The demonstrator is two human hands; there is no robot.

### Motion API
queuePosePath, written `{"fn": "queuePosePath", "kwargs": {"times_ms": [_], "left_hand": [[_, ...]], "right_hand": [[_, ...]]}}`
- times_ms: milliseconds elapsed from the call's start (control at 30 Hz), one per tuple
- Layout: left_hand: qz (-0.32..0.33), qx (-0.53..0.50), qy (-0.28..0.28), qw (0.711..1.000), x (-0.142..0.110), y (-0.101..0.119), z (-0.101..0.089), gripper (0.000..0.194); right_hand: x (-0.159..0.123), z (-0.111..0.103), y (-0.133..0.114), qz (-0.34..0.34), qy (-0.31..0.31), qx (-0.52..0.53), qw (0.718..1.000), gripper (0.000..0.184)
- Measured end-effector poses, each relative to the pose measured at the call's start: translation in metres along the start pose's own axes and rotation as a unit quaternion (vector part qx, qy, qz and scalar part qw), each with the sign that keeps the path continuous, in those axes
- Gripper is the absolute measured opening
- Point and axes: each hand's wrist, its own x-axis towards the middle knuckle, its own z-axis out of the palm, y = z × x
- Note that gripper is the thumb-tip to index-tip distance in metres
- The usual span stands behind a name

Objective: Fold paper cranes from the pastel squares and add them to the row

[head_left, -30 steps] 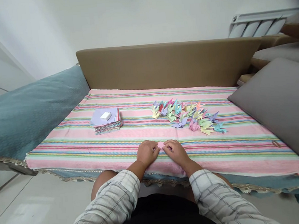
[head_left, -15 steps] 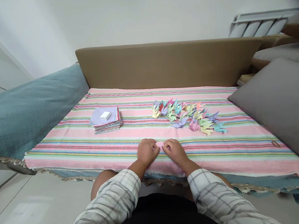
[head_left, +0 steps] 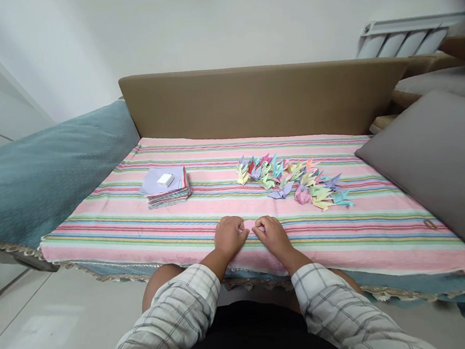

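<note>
Barely any movement since the earlier frame: same hand positions, same pinch, view shifted a touch. Left hand [head_left: 229,237] and right hand [head_left: 273,235] both curled, thumb and fingertips apparently gripping opposite ends of a small pink paper [head_left: 249,225]. Paper is between the hands, in from the front edge of the sofa seat [head_left: 109,222], about midway along it; hard to pick out against the pink striped cloth. Folds too small to tell.

Step in hand, best guess: lining up or pressing a crease, both hands working together. Next move calls for even thumb pressure and edges kept aligned; small piece, little to hold, could slip or crease crooked.

Folded paper birds [head_left: 285,179] in a loose cluster right of middle, between hands and back edge, not touching either hand. Paper stack [head_left: 177,188] toward the back left corner, small white block [head_left: 165,180] resting on its top sheet. Gray cushion [head_left: 433,171] at the right end; small brown loop [head_left: 430,224] near the front right corner, just beside the cushion.
</note>
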Motion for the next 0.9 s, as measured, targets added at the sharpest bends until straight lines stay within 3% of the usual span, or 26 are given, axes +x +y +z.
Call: {"fn": "queuePosePath", "kwargs": {"times_ms": [100,300,567,900], "left_hand": [[0.016,-0.007,-0.01,1.0,0.0,-0.003,-0.001,0.003],[0.101,0.021,-0.017,0.994,-0.005,-0.013,0.003,0.023],[0.122,0.094,-0.009,0.988,-0.013,-0.009,0.006,0.028],[0.124,0.052,-0.001,0.991,-0.016,-0.01,0.004,0.027]], "right_hand": [[0.0,-0.001,-0.001,0.002,-0.008,0.005,1.0,0.008],[-0.001,-0.003,0.0,-0.016,-0.007,0.014,1.0,0.008],[-0.002,-0.004,0.001,-0.019,-0.019,0.023,0.999,0.011],[-0.002,-0.004,0.001,-0.005,-0.02,0.032,0.999,0.012]]}}
